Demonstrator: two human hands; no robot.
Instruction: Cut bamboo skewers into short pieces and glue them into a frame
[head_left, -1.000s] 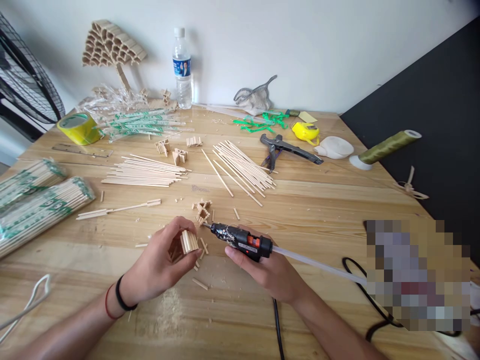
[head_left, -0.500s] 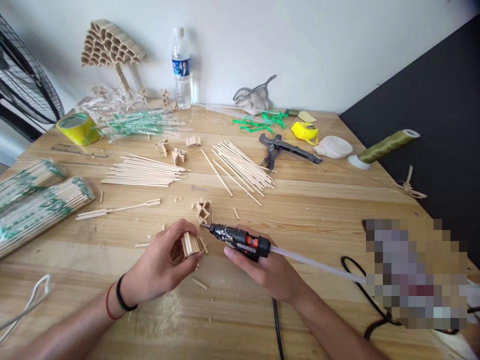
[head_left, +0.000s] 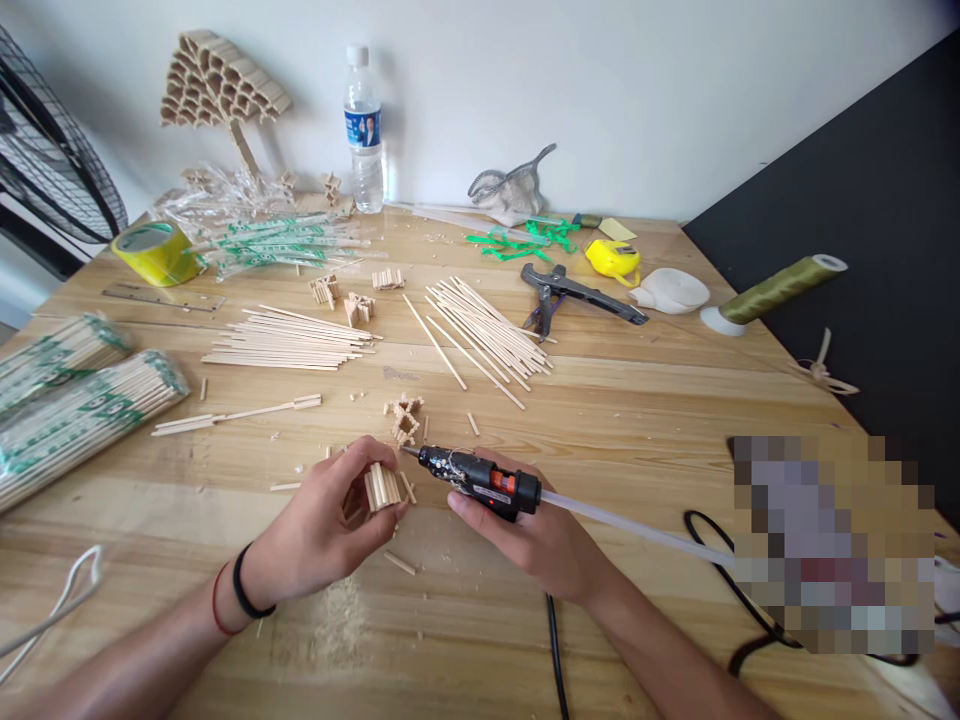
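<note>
My left hand (head_left: 322, 525) pinches a small block of short glued wooden sticks (head_left: 380, 487) just above the wooden table (head_left: 645, 400). A black glue gun (head_left: 480, 478) with an orange trigger lies in my right hand (head_left: 536, 535). Its nozzle points left, close to the block's upper right edge. A clear glue stick (head_left: 630, 525) pokes out of the gun's back. A small cluster of cut stick pieces (head_left: 403, 417) lies on the table right behind the nozzle.
Loose skewers lie in two piles (head_left: 289, 340) (head_left: 484, 335); wrapped bundles (head_left: 67, 405) sit at the left. Cutters (head_left: 574, 297), a yellow tape measure (head_left: 613, 260), a thread spool (head_left: 776, 290), a tape roll (head_left: 154, 250), a water bottle (head_left: 363, 130) and a stick-built model (head_left: 221, 95) stand farther back. A black cord (head_left: 556, 660) runs toward me.
Both hands have stayed almost still. The glue gun's nozzle has edged slightly toward the block in my left hand.
</note>
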